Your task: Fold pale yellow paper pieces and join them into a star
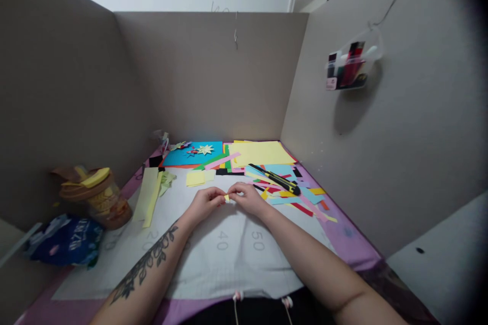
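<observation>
From the hands, upright numerals "40" and "50" read at six o'clock on the white sheet (pixel 236 274); lettering on the blue bag (pixel 68 241), toward nine, is unclear. A tiny pale-yellow paper piece (pixel 227 198) sits at center, pinched between the nearly closed fingertips of left hand (pixel 206 204) and right hand (pixel 247 197). Panels (pixel 213 76) rise at nine, twelve and three; bare sheet spreads at six.
</observation>
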{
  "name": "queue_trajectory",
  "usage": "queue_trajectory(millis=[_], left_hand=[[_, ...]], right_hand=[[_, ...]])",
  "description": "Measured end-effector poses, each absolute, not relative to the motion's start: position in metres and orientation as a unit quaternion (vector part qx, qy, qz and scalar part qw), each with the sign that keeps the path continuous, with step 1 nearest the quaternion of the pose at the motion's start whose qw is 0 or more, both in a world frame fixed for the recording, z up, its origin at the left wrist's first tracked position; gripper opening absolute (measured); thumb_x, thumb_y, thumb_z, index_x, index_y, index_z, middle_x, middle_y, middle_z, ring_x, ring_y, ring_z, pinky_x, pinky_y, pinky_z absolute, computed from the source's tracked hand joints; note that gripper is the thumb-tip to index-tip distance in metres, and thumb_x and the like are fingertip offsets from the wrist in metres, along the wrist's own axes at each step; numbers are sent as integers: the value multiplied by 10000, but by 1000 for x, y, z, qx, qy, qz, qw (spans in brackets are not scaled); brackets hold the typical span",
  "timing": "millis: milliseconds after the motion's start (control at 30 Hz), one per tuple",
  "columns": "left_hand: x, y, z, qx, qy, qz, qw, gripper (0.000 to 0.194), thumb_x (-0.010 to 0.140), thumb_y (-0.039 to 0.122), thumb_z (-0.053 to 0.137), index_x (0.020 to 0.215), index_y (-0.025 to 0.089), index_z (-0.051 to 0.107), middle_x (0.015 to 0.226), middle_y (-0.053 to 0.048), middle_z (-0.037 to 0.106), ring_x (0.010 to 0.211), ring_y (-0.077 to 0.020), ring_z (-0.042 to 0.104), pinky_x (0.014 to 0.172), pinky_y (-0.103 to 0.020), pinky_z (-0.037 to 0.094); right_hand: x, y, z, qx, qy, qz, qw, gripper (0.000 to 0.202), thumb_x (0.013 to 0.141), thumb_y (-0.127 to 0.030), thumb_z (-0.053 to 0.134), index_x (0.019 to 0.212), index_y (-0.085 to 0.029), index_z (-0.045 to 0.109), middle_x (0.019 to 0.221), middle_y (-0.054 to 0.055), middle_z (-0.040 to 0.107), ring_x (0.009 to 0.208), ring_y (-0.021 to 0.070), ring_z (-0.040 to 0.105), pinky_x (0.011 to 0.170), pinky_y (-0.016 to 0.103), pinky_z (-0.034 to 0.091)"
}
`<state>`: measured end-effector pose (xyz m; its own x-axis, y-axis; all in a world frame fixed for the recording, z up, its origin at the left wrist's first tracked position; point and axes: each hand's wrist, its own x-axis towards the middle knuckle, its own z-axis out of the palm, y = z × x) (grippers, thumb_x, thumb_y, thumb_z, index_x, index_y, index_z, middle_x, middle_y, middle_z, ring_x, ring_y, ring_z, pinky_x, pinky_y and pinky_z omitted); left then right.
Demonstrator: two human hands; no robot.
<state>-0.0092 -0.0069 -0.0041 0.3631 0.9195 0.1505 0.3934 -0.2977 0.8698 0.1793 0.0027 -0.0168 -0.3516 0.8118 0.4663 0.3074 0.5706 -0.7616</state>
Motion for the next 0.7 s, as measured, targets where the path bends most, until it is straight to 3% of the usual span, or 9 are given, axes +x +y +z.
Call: queue_trajectory(millis=[233, 700], left_hand=[[-8, -7, -5, 748, 448, 334, 358, 162, 746, 279, 594, 791, 161, 695, 716, -12, 683, 641, -142, 571, 605, -227, 428], [-7, -10, -5, 769, 436, 344, 316, 187, 800, 293, 553, 754, 162, 678, 650, 1, 658, 593, -125, 559, 562, -206, 412]], right_hand=[[182, 5, -22, -318, -822, 194, 430, 153, 780, -68, 580, 734, -199, 643, 744, 15, 631, 773, 174, 554, 751, 310, 425], [179, 0, -20, -312, -822, 170, 444, 112, 786, -97, 552, 745, -200, 570, 736, 14, 581, 743, 171, 525, 695, 295, 422]])
